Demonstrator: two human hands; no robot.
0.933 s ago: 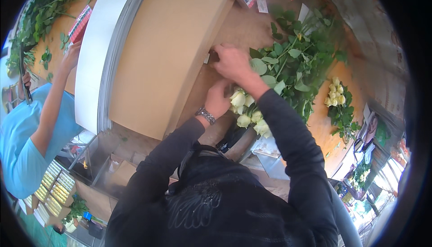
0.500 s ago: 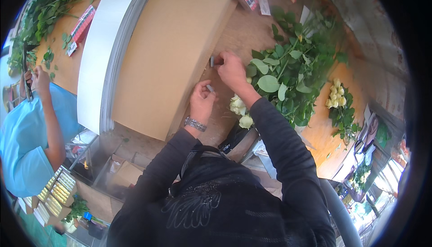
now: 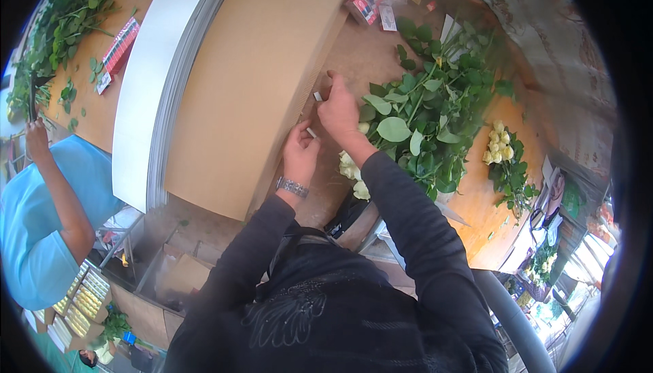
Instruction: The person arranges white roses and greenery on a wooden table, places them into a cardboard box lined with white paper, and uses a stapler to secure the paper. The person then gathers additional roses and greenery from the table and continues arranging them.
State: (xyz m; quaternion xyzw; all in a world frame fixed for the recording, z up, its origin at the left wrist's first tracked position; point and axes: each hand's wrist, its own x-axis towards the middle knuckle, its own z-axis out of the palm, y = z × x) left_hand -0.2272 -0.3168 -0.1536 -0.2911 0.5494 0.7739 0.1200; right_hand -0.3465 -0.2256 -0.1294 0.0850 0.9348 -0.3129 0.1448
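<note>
- Your left hand (image 3: 298, 155): fingers pinching a small pale strip (image 3: 311, 132), beside the corrugated cardboard (image 3: 245, 94).
- Your right hand (image 3: 338, 109): second pale strip (image 3: 317, 97) alongside; grip unclear.
- Risk: a slackened left pinch could drop its strip.

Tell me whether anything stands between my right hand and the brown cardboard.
Yes: a small pale piece shows between your right hand and the edge of the brown cardboard, close to the hand. Whether it is gripped is unclear; nothing else visible blocks that gap.
</note>
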